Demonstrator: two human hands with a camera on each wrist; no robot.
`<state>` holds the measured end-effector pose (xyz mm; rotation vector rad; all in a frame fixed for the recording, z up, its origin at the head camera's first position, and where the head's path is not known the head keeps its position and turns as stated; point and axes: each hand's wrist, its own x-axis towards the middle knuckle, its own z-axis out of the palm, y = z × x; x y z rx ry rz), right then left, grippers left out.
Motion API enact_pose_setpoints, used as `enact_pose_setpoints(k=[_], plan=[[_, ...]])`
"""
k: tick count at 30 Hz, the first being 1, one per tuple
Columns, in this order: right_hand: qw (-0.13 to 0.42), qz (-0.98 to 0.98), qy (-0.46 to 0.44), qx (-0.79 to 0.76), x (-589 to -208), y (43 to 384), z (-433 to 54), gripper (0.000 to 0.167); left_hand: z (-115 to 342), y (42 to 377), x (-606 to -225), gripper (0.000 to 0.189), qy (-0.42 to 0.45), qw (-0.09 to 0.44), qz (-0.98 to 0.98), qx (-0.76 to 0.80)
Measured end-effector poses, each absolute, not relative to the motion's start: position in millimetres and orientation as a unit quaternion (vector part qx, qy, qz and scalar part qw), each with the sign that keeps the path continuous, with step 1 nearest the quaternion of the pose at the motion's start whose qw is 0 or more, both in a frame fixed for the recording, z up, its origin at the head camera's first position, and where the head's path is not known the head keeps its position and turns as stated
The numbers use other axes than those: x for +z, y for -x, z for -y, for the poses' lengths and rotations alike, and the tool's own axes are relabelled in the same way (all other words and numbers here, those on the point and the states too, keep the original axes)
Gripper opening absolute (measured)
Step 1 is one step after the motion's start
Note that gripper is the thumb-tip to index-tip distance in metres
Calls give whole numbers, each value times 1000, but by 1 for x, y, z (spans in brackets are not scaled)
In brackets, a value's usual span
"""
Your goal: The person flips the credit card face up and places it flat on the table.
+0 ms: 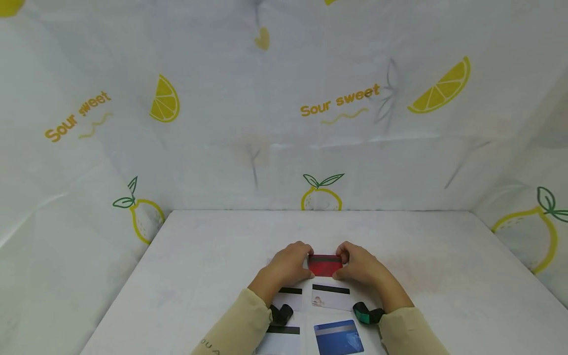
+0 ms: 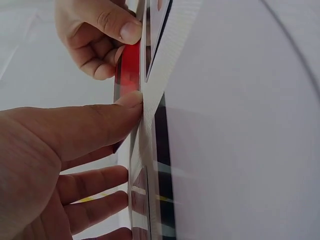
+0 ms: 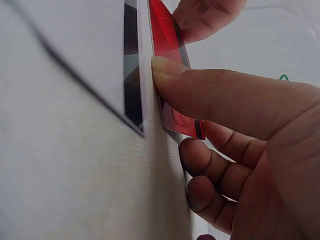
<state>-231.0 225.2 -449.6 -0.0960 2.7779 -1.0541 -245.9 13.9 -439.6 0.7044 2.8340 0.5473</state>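
Observation:
A red card (image 1: 325,266) with a dark stripe along its far edge lies between my two hands on the white table. My left hand (image 1: 287,264) pinches its left end, the thumb at the near edge. My right hand (image 1: 361,266) pinches the right end the same way. In the left wrist view the red card (image 2: 129,70) is tilted up off the tabletop. The right wrist view shows the thumb on the face of the red card (image 3: 167,37). Just nearer lies a white card (image 1: 330,297) with a black stripe.
A second white striped card (image 1: 289,299) lies under the left forearm, partly hidden. Nearer still are another white striped card (image 1: 279,345) and a blue card (image 1: 339,338). Black wrist straps (image 1: 281,314) hang over the cards. A lemon-print sheet (image 1: 230,162) stands behind the table (image 1: 213,246).

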Motion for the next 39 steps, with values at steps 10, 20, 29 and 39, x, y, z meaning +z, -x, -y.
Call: enact_pose_setpoints(k=[10,20,29,39], plan=[[102,-926,48,-360,-446,227,-223,67,-14,249,-443,46,-239,73,-953,169],[85,-926,74,-361,-448,225,-222,62,-13,250,-443,44,-243,69,-950,182],[82,-914,82,-388,-452,231,-227,60,-9,250,-440,51,-249,68,-946,195],[53,-915,98,-387,-450,231,-227,61,-9,253,-434,59,-254,55,-940,219]])
